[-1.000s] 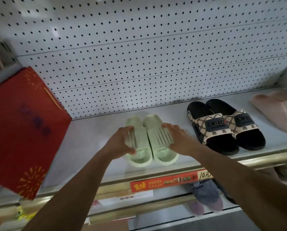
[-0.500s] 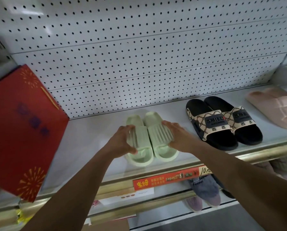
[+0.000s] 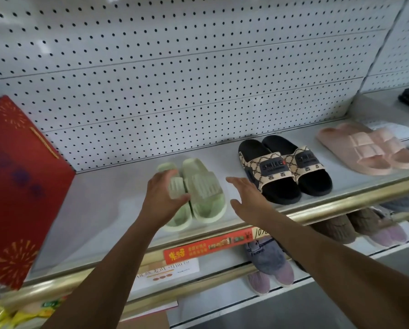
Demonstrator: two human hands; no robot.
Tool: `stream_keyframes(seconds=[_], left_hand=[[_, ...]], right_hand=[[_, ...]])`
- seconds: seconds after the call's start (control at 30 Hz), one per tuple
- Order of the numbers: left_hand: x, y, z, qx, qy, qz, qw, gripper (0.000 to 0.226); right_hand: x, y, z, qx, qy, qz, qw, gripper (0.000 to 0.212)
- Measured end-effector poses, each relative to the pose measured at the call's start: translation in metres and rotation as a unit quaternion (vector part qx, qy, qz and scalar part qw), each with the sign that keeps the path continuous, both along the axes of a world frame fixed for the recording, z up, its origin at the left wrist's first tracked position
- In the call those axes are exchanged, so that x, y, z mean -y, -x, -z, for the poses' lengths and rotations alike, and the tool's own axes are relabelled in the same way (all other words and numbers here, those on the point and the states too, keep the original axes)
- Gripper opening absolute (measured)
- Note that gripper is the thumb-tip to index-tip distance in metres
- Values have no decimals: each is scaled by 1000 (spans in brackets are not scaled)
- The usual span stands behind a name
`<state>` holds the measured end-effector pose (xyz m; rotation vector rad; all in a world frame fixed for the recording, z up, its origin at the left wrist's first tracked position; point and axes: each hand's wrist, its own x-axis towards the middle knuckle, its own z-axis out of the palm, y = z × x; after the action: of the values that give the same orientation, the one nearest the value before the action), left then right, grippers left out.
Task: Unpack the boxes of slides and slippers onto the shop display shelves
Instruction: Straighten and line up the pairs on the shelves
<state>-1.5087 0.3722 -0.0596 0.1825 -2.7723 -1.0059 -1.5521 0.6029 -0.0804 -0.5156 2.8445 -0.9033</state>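
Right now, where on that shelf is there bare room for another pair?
The widest bare patch of shelf lies between the red box and the green slides, which the left hand grips. A narrower gap beside the black patterned slides holds the open right hand. Rightward, toward the pink slides, pairs sit closer together.

One view only, worn on the head. Looks forward and down along both forearms at a display shelf (image 3: 118, 205) close ahead, pegboard back panel (image 3: 175, 79) filling the upper half. Tilted slightly, shelf edge rising to the right. Wide-angle, lines bowed toward the borders. Lower shelf (image 3: 341, 252) glimpsed beneath.
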Motion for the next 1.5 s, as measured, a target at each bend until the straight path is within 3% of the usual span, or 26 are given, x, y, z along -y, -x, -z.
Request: stream_keyframes(seconds=[0.23, 0.43, 0.67, 0.83, 1.0, 1.13, 1.33, 1.5], left_hand=[[-74, -16, -2, -59, -115, 2, 992, 45], [-151, -39, 5, -15, -223, 36, 974, 23], [-222, -40, 25, -3, -172, 23, 985, 24], [-248, -11, 38, 3, -109, -25, 994, 55], [-266, 16, 45, 13, -79, -44, 996, 79], [-271, 30, 57, 1, -57, -83, 995, 68], [-272, 38, 65, 1, -60, -102, 993, 48], [-271, 38, 66, -5, -60, -96, 994, 46]], right_hand=[[-59, -26, -6, -52, 60, -5, 997, 40], [-139, -39, -3, -69, 95, 45, 992, 24], [-221, -39, 12, -50, 81, 83, 992, 27], [-249, -8, 10, -74, 80, 107, 988, 35], [-253, 40, 14, -20, 62, 77, 995, 56], [-250, 59, 30, 3, 73, 62, 995, 61], [-252, 66, 43, -8, 63, 83, 995, 48], [-250, 64, 44, -13, 65, 79, 995, 46]])
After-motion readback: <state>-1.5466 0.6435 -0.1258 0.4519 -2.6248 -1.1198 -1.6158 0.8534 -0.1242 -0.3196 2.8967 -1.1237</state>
